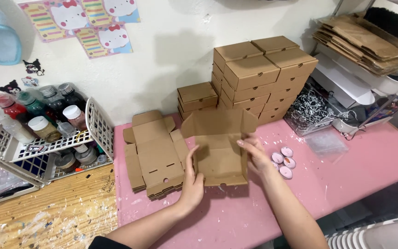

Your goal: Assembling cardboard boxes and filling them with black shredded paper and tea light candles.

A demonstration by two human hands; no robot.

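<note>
Head view. A half-formed brown cardboard box (pixel 220 152) sits on the pink table (pixel 355 170), near its middle, with its lid flap standing open toward the wall. The left hand (pixel 191 180) presses against the box's left wall, fingers extended and held close together along the cardboard, thumb raised at the edge. The right hand (pixel 255 154) grips the right wall, fingers curled over its top edge and closed on the cardboard. Both forearms enter from the lower edge of the view.

Just left of the box, touching or nearly touching it, lies a stack of flat unfolded box blanks (pixel 155 152). Behind the box, against the white wall, stand stacks of finished closed boxes (pixel 254 76), a lower pile at their left. To the right of the right hand, several small round pink tealights (pixel 284 161) lie on the table. Farther right sits a tray of shredded paper filler (pixel 310 109). At far left, a white wire basket (pixel 47 143) holds paint bottles.
</note>
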